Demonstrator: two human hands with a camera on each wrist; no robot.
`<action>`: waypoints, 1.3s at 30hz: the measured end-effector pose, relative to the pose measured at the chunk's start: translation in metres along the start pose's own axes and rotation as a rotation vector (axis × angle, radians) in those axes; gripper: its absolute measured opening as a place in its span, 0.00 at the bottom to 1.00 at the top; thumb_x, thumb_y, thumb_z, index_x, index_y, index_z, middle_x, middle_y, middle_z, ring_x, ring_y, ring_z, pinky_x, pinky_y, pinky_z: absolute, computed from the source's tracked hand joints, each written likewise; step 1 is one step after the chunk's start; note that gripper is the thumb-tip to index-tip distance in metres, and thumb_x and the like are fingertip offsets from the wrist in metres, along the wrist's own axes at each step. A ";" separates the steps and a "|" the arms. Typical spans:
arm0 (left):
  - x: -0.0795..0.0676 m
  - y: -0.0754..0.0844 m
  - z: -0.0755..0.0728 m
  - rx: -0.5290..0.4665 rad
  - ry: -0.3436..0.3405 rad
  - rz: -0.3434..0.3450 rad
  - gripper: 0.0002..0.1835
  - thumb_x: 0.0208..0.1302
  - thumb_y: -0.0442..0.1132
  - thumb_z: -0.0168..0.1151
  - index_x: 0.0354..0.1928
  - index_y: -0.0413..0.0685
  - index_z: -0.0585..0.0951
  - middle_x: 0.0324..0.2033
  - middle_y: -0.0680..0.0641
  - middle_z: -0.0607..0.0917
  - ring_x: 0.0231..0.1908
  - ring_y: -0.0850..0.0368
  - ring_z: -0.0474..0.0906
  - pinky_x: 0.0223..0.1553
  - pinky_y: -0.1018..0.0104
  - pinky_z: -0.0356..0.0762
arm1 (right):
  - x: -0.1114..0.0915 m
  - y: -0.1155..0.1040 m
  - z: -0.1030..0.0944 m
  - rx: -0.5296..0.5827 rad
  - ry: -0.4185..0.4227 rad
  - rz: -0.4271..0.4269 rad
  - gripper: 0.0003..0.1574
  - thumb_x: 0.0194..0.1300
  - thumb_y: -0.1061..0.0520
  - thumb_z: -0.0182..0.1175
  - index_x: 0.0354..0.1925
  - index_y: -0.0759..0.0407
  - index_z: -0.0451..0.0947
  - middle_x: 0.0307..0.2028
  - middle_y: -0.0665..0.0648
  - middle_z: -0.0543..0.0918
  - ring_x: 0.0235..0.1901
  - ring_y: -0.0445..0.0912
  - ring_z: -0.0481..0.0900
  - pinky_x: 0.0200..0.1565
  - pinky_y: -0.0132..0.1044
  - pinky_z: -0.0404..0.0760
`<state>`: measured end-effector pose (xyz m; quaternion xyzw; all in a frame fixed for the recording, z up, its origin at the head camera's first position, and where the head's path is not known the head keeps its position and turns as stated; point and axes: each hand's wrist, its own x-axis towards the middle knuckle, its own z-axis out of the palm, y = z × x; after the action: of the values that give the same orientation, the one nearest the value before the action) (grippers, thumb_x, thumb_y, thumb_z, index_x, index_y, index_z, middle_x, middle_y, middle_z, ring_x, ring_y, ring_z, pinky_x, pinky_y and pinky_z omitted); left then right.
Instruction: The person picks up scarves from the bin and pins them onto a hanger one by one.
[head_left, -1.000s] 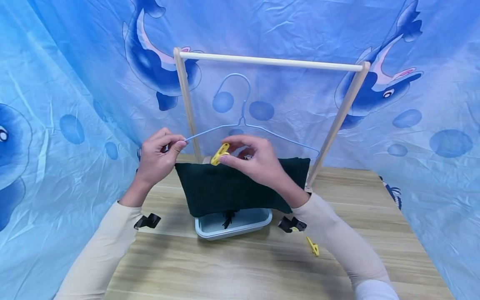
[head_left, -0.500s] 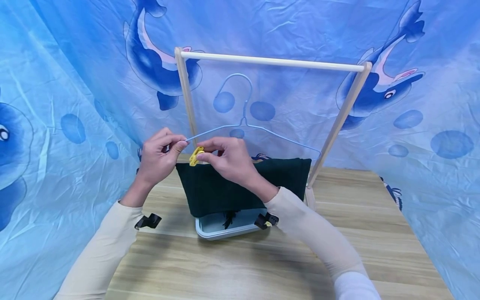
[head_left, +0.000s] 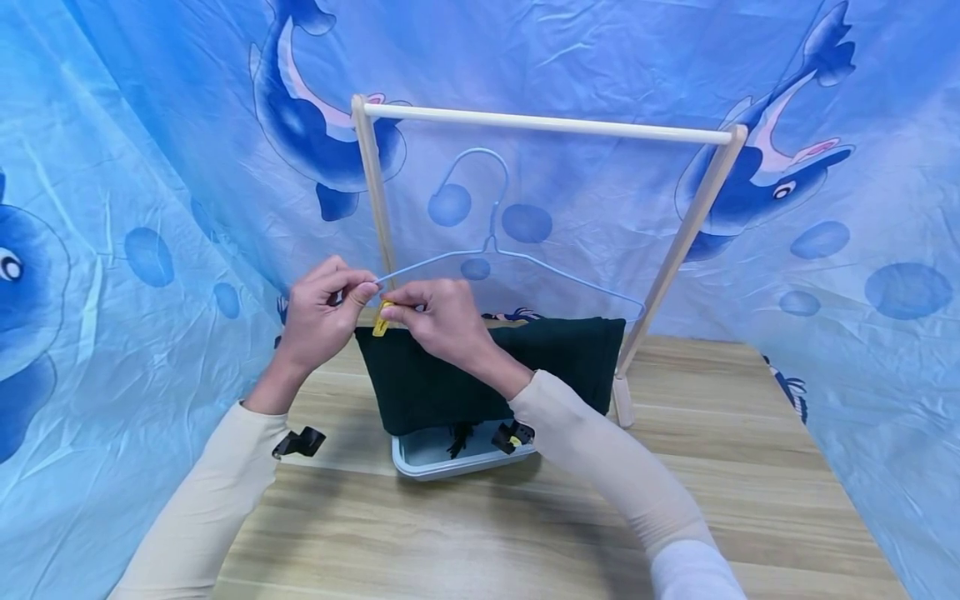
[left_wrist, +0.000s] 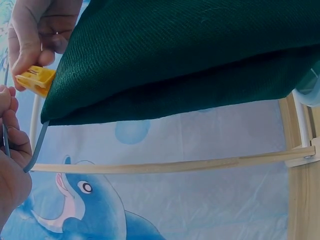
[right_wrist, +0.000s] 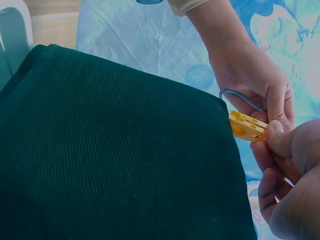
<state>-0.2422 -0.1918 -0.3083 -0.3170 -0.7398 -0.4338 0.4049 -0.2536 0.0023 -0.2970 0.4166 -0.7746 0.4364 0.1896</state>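
Note:
A dark green cloth [head_left: 480, 375] hangs folded over the lower bar of a light blue wire hanger [head_left: 540, 261]. My left hand [head_left: 322, 304] pinches the hanger's left end between thumb and fingers. Right beside it, my right hand [head_left: 442, 321] pinches a yellow clothespin [head_left: 381, 319] by its handles. In the right wrist view the tip of the clothespin [right_wrist: 245, 125] is at the cloth's top edge, near the left corner. The left wrist view shows the clothespin [left_wrist: 37, 80] against the cloth's edge, close to the hanger's bend.
Behind the hanger stands a wooden rack with a white top rail [head_left: 540, 123]. A pale blue tray [head_left: 450, 467] sits on the wooden table [head_left: 420, 542] under the cloth, with dark tassels over it. A blue dolphin-print curtain [head_left: 150, 150] surrounds the table.
My right hand has moved left with the clothespin, from mid-cloth to the cloth's top left corner by my left hand. The left hand keeps its grip on the hanger.

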 end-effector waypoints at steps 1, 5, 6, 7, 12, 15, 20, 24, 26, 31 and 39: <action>0.000 0.000 0.000 0.002 -0.001 0.001 0.05 0.64 0.27 0.69 0.35 0.29 0.87 0.23 0.45 0.74 0.25 0.62 0.63 0.27 0.72 0.58 | 0.001 0.001 0.001 -0.010 -0.003 -0.001 0.09 0.64 0.59 0.71 0.42 0.62 0.90 0.35 0.54 0.91 0.29 0.36 0.85 0.29 0.25 0.76; 0.000 0.000 0.000 0.010 -0.020 0.005 0.04 0.64 0.27 0.68 0.36 0.29 0.87 0.24 0.45 0.75 0.25 0.63 0.63 0.28 0.73 0.59 | 0.003 0.001 0.004 -0.044 -0.026 -0.006 0.08 0.64 0.58 0.72 0.41 0.60 0.91 0.35 0.53 0.91 0.25 0.35 0.81 0.27 0.25 0.73; 0.000 0.000 0.000 0.012 -0.024 0.005 0.04 0.64 0.26 0.68 0.36 0.29 0.87 0.24 0.45 0.76 0.25 0.63 0.63 0.28 0.73 0.59 | 0.004 0.001 0.005 -0.052 -0.034 -0.008 0.08 0.64 0.57 0.72 0.41 0.59 0.91 0.35 0.52 0.91 0.25 0.35 0.80 0.27 0.25 0.72; 0.000 0.001 0.000 0.012 -0.029 0.004 0.04 0.65 0.26 0.67 0.36 0.29 0.87 0.24 0.45 0.76 0.25 0.63 0.64 0.27 0.73 0.59 | 0.005 0.001 0.006 -0.056 -0.044 -0.008 0.08 0.64 0.57 0.72 0.41 0.59 0.91 0.34 0.52 0.91 0.24 0.34 0.80 0.27 0.25 0.71; 0.000 0.000 0.000 0.012 -0.041 -0.003 0.03 0.64 0.25 0.67 0.37 0.30 0.88 0.25 0.45 0.76 0.26 0.63 0.64 0.28 0.73 0.60 | 0.008 0.000 0.007 -0.050 -0.102 0.037 0.08 0.65 0.57 0.71 0.41 0.59 0.91 0.34 0.52 0.91 0.26 0.35 0.81 0.28 0.25 0.72; -0.001 0.000 0.000 0.018 -0.044 -0.009 0.04 0.63 0.23 0.67 0.37 0.31 0.88 0.25 0.45 0.76 0.26 0.63 0.64 0.28 0.73 0.60 | 0.010 0.001 0.007 -0.033 -0.151 0.095 0.12 0.65 0.55 0.71 0.46 0.58 0.90 0.36 0.51 0.91 0.33 0.36 0.86 0.31 0.25 0.76; -0.003 -0.001 0.001 0.027 -0.050 -0.006 0.04 0.62 0.23 0.68 0.37 0.31 0.88 0.24 0.46 0.75 0.26 0.62 0.64 0.28 0.73 0.60 | 0.010 0.007 0.006 0.046 -0.209 0.208 0.23 0.65 0.50 0.72 0.55 0.57 0.86 0.41 0.51 0.91 0.41 0.37 0.87 0.37 0.27 0.81; -0.003 -0.002 0.001 0.029 -0.046 -0.004 0.05 0.61 0.22 0.68 0.38 0.33 0.89 0.24 0.46 0.75 0.26 0.62 0.64 0.29 0.72 0.60 | 0.007 0.010 0.006 0.130 -0.202 0.257 0.24 0.65 0.48 0.72 0.56 0.57 0.85 0.42 0.50 0.90 0.41 0.37 0.85 0.36 0.31 0.82; -0.003 -0.001 0.001 0.030 -0.046 -0.006 0.05 0.61 0.22 0.68 0.38 0.33 0.89 0.24 0.46 0.75 0.26 0.62 0.64 0.28 0.73 0.61 | 0.006 0.010 0.006 0.155 -0.197 0.257 0.24 0.64 0.48 0.73 0.56 0.56 0.85 0.40 0.49 0.89 0.41 0.36 0.84 0.35 0.32 0.82; -0.004 -0.001 0.000 0.028 -0.050 -0.008 0.05 0.61 0.21 0.68 0.38 0.32 0.88 0.25 0.46 0.75 0.26 0.62 0.64 0.28 0.73 0.61 | 0.002 0.008 -0.003 0.152 -0.194 0.240 0.26 0.64 0.46 0.73 0.56 0.55 0.85 0.43 0.48 0.90 0.42 0.36 0.84 0.37 0.33 0.82; -0.004 -0.003 -0.005 0.018 -0.051 -0.014 0.06 0.61 0.21 0.67 0.38 0.31 0.88 0.25 0.46 0.74 0.26 0.63 0.64 0.27 0.72 0.60 | -0.020 0.004 -0.029 0.157 -0.101 0.170 0.22 0.65 0.48 0.71 0.55 0.55 0.86 0.42 0.47 0.89 0.40 0.36 0.83 0.43 0.36 0.83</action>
<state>-0.2413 -0.1980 -0.3111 -0.3190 -0.7562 -0.4217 0.3854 -0.2472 0.0370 -0.2960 0.3847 -0.7790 0.4887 0.0795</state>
